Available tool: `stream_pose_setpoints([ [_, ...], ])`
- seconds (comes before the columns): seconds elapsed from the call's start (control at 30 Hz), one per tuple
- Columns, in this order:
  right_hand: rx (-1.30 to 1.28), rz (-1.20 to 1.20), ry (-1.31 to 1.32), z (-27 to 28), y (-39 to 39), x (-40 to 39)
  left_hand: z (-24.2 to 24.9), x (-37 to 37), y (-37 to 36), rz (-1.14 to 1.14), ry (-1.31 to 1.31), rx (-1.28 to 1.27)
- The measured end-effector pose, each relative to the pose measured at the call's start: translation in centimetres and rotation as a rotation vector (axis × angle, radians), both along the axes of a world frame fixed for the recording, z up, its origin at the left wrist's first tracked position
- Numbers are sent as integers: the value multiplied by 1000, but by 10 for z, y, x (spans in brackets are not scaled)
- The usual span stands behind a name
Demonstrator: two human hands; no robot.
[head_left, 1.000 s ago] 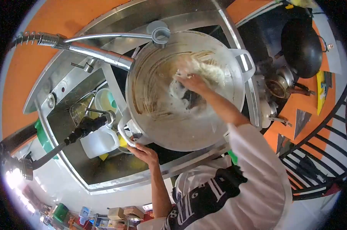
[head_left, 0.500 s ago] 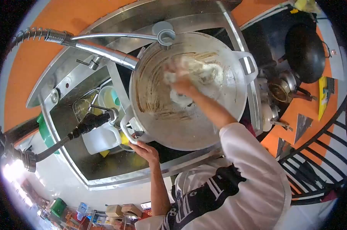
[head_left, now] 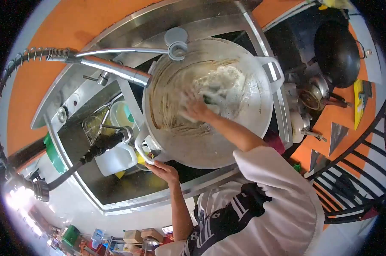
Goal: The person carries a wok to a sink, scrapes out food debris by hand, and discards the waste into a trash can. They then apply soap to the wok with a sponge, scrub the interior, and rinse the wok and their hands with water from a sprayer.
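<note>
A large metal pot (head_left: 244, 136) with two handles rests tilted on the steel sink unit, its inside streaked with brown residue and whitish foam (head_left: 227, 81). My left hand (head_left: 164, 171) grips the pot's near-left handle (head_left: 142, 145). Inside the pot, my right hand (head_left: 195, 106) is against the inner wall beside the foam. It is blurred by motion, and whether something lies under its fingers cannot be made out.
A spring-hose faucet (head_left: 116, 68) reaches over the pot's left edge. The left sink basin holds a white jug (head_left: 116, 159) and a greenish container (head_left: 121, 113). To the right are a black wok (head_left: 337, 55), small pots (head_left: 309, 97) and black railings (head_left: 346, 183).
My right hand has moved down and slightly left inside the pot, uncovering more of the foam. My left hand stays on the handle. The view has shifted slightly.
</note>
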State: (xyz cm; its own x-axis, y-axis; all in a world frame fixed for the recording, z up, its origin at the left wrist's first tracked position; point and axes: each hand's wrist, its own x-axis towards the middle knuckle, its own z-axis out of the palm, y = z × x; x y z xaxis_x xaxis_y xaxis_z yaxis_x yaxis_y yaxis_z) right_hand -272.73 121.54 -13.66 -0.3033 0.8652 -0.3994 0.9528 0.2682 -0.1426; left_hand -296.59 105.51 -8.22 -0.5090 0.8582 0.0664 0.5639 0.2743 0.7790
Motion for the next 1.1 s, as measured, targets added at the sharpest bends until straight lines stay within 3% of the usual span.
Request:
stream_pose_setpoints([
  [0.03, 8, -8, 2, -5, -20, 6, -6, -2, 0, 24, 59, 32],
  [0.1, 322, 215, 405, -25, -67, 48, -7, -5, 1, 11, 35, 29],
  [0.13, 320, 212, 402, -22, -72, 73, -7, -5, 1, 12, 6, 17],
  [0.2, -73, 210, 318, -17, -58, 120, 0, -5, 3, -9, -13, -4],
  [0.23, -73, 212, 316, -40, -36, 122, 3, -3, 5, -29, -30, -16],
  [0.3, 20, -303, 543, -103, 7, 99, 5, -3, 6, -18, -30, -16],
  [0.37, -535, -802, 555, -103, 3, 61, 0, -4, 2, -12, -38, -20],
  [0.4, -531, -814, 547, -94, -16, 61, -7, -10, -4, -21, -38, -73],
  [0.53, 196, 246, 379, -42, -84, 51, -15, -15, -6, -25, -5, -110],
  [0.57, 123, 254, 340, -32, -94, 77, -10, -8, 3, -19, 100, 41],
  [0.63, 37, 271, 292, -8, -92, 111, -10, -13, -1, -17, 100, 5],
  [0.7, -432, -391, 135, 24, -47, 133, -5, -9, 3, -19, 64, -15],
  [0.77, 19, -402, 410, -25, -19, 125, -7, -8, 4, -11, 52, -10],
  [0.83, 381, -168, -35, -60, -6, 79, -7, -6, 1, -12, 46, -10],
  [0.9, 93, -48, -77, -41, -32, 33, -5, -4, 2, 6, 38, 0],
  [0.93, 97, -50, -78, -35, -58, 30, -4, -5, 4, 18, 35, 7],
  [1.0, 67, 62, 287, -38, -116, 63, 7, -2, 12, -8, 8, 26],
  [1.07, 12, 16, 131, -32, -141, 117, 7, -4, 8, -22, -19, 33],
  [1.1, -196, -261, 230, -16, -136, 143, 2, -7, 7, -23, -18, 19],
])
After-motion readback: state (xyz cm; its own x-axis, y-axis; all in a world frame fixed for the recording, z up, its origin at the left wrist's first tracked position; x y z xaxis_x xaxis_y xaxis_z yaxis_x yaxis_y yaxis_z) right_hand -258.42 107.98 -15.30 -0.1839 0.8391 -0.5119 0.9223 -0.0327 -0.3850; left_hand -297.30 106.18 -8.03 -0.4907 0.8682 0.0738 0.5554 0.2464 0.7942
